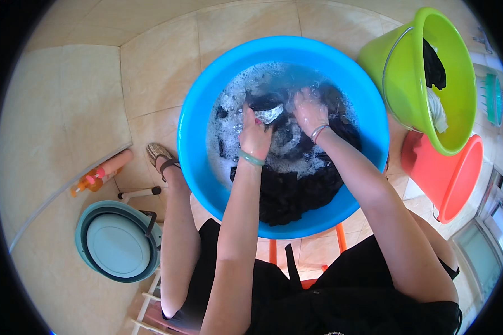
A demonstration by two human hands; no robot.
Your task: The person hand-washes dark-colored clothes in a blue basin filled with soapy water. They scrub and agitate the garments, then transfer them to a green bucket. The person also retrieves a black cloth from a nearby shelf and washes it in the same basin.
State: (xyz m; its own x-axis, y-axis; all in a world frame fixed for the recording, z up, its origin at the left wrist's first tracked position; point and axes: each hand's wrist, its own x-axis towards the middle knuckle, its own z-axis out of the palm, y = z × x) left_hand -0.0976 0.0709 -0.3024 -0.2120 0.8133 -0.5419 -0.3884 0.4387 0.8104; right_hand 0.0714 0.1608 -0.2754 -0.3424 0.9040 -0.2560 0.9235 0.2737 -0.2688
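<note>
The fingers point(247, 114) of the left hand point(255, 139) point to the far side, one stretched out long beside a pale, shiny patch point(270, 114) that lies among black cloth; whether they are clamped on it I cannot tell. The right fingers point(300, 98) also reach far, bent down into the suds and partly lost there, so I cannot tell if they are together on cloth or apart. The right hand point(312, 116) is back upward, to the right of the left hand and separated from it by a narrow gap of suds and dark cloth. A green bangle point(252, 158) circles the left wrist, a silvery one point(319, 132) the right. The left forearm point(241, 218) runs almost straight from the near edge, leaning slightly right; the right forearm point(363, 167) slants in from the near right toward the far left, crossing the tub's rim. Black clothes point(293, 198) lie soaking in the foamy water point(235, 92) of the blue tub point(195, 139), bunched thickest at its near side. Beyond the tub's far right edge stands a lime-green bucket point(375, 64) holding black and white cloth, with a coral bucket point(436, 178) nearer.
</note>
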